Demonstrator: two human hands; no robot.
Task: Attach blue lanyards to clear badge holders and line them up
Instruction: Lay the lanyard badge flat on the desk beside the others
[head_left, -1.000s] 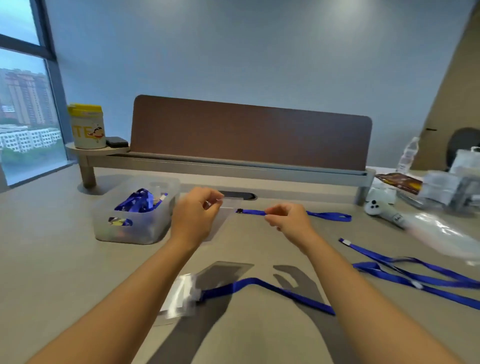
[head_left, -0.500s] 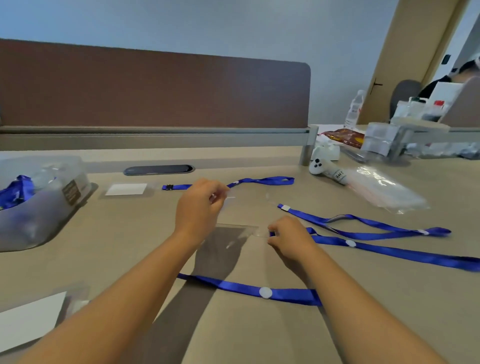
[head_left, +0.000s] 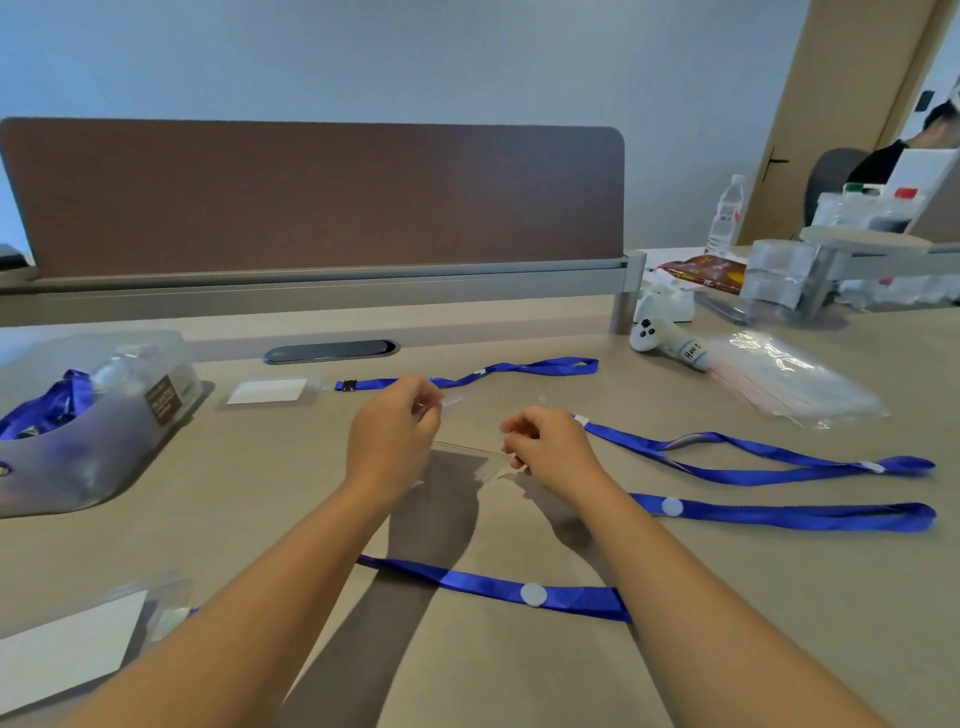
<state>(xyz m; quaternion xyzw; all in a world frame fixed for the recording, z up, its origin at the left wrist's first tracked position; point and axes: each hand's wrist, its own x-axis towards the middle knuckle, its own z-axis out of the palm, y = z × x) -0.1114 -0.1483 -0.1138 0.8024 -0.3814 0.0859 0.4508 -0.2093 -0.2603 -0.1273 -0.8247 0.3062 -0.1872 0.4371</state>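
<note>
Two hands over the desk (head_left: 260, 519), head view. Left hand (head_left: 392, 434) pinches the top edge of a clear badge holder (head_left: 457, 457); right hand (head_left: 545, 444) pinches its other edge, holder raised just above the desk. Blue lanyards: one behind the hands (head_left: 519, 369), two to the right (head_left: 753, 457), one beneath the forearms (head_left: 498, 590). Plastic bin (head_left: 78, 441) far left.

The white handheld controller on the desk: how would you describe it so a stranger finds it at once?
Find the brown divider panel and follow it to its grey post on the right. The white controller lies just right of it, the only item with dark round buttons and a handwritten label.
</note>
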